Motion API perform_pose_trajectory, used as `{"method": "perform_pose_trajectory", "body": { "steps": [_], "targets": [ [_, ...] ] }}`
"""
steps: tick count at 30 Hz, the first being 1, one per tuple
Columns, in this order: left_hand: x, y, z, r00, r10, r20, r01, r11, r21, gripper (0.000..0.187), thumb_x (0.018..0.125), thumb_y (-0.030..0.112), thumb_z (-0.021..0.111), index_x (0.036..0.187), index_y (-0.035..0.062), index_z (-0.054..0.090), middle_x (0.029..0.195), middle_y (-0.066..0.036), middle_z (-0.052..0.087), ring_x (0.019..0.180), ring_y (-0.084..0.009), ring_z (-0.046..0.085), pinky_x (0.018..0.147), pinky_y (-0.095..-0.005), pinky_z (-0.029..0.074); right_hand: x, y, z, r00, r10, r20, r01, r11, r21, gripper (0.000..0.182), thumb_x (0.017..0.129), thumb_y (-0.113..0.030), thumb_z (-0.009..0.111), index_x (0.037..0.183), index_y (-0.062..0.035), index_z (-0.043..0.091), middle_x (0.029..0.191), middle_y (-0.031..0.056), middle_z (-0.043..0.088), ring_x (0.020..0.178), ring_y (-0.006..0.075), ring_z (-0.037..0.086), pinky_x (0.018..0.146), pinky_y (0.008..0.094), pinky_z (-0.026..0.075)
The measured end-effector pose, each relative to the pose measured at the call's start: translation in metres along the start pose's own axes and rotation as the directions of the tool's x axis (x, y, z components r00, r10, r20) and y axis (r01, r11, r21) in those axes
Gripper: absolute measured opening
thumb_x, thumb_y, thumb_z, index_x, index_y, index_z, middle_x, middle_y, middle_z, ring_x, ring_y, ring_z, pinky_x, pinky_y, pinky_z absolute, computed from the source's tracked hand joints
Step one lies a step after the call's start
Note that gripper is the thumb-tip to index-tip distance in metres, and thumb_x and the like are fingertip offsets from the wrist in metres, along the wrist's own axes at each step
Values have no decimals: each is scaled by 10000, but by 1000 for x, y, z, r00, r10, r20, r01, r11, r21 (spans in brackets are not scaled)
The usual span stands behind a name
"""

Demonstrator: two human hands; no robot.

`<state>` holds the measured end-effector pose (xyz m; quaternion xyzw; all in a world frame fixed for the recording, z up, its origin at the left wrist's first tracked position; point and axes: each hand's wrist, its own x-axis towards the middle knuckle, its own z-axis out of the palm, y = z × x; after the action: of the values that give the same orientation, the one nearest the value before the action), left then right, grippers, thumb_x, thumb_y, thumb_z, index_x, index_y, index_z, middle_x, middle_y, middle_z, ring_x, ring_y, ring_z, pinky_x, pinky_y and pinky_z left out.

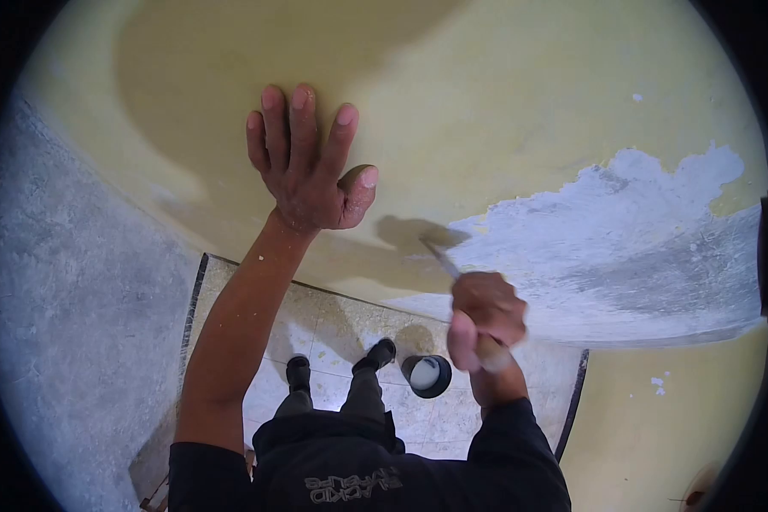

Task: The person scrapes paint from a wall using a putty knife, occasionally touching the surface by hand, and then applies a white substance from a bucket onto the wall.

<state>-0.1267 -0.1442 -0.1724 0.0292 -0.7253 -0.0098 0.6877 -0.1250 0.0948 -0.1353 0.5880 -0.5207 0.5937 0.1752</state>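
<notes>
My left hand (309, 166) is pressed flat on the yellow painted wall (503, 94), fingers spread and pale dust on the thumb. Lower and to the right, my right hand (488, 311) is wrapped round the handle of a scraper (441, 258). Its thin metal blade points up and left, the tip close to the paint at the left border of a bare grey-white patch (606, 230). The rounded handle end sticks out below my fist, slightly blurred.
On the dusty tiled floor (324, 341), a dark bucket (440, 391) with something white inside stands beside my feet. A grey unpainted wall (77, 282) rises on the left. Dark strips run along the floor's edges. Small pale chips mark the yellow wall at lower right.
</notes>
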Motion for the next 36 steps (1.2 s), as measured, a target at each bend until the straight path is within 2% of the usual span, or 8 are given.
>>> {"method": "perform_pose_trajectory", "body": {
  "steps": [9, 11, 15, 21, 25, 26, 29, 36],
  "targets": [
    [0, 0, -3, 1000, -16, 13, 16, 1000, 5, 561, 949, 464, 339, 1358, 120, 511, 1438, -249, 396, 1372, -445, 287, 1131, -515, 110, 7, -18, -24, 973, 82, -216, -66, 995, 81, 285, 861, -67, 608, 645, -46, 423, 508, 47, 449, 402, 164, 397, 412, 293, 343],
    [4, -3, -3, 995, 91, 38, -92, 996, 23, 639, 954, 453, 354, 1369, -27, 435, 1459, -321, 309, 1379, -498, 227, 1123, -535, 101, 4, -20, -27, 966, 97, -238, -81, 994, 76, 305, 878, -96, 609, 649, -53, 413, 510, 45, 452, 404, 156, 390, 416, 295, 343],
    [2, 0, 2, 1000, -11, -13, 11, 1000, -8, 564, 943, 468, 344, 1349, 119, 525, 1428, -245, 412, 1370, -442, 292, 1130, -510, 109, -3, -9, -24, 937, 173, -305, -145, 983, 113, 359, 898, -153, 629, 642, -67, 392, 496, 26, 427, 399, 131, 343, 406, 284, 321],
    [2, -1, 3, 1000, -13, -21, 12, 1000, -5, 587, 942, 487, 334, 1348, 110, 526, 1431, -249, 407, 1373, -442, 286, 1133, -507, 97, -11, 2, -27, 943, 159, -292, -194, 976, -95, 409, 898, -177, 626, 592, -85, 372, 499, 29, 453, 458, 132, 434, 439, 277, 374],
    [1, -2, 4, 999, -4, -36, 4, 1000, -15, 602, 944, 500, 323, 1353, 104, 521, 1435, -258, 396, 1379, -445, 274, 1136, -504, 87, -2, -12, -34, 982, 27, -186, -23, 999, 24, 282, 890, -63, 533, 645, -64, 392, 497, 28, 395, 404, 131, 347, 413, 293, 328],
    [1, -1, 4, 999, -3, -37, 3, 1000, -18, 604, 946, 501, 319, 1352, 103, 522, 1438, -261, 390, 1380, -447, 270, 1137, -503, 83, -12, -17, -41, 959, 130, -253, -104, 988, 113, 304, 855, -97, 637, 630, -53, 438, 509, 44, 471, 451, 173, 448, 461, 311, 425],
    [5, -4, -2, 995, 96, 33, -98, 994, 43, 665, 961, 461, 327, 1412, -24, 382, 1483, -300, 279, 1390, -477, 210, 1115, -532, 139, -23, 11, -23, 961, 108, -255, -118, 993, -25, 337, 878, -150, 623, 630, -59, 415, 485, 25, 448, 388, 141, 391, 425, 294, 392],
    [4, -4, -1, 994, 99, 40, -101, 993, 55, 677, 965, 472, 320, 1420, -27, 365, 1496, -286, 264, 1397, -470, 199, 1115, -530, 141, -15, 6, -29, 970, 119, -212, -96, 989, 116, 282, 872, -128, 608, 656, -61, 439, 477, 19, 429, 380, 140, 387, 404, 297, 364]
  ]
}}
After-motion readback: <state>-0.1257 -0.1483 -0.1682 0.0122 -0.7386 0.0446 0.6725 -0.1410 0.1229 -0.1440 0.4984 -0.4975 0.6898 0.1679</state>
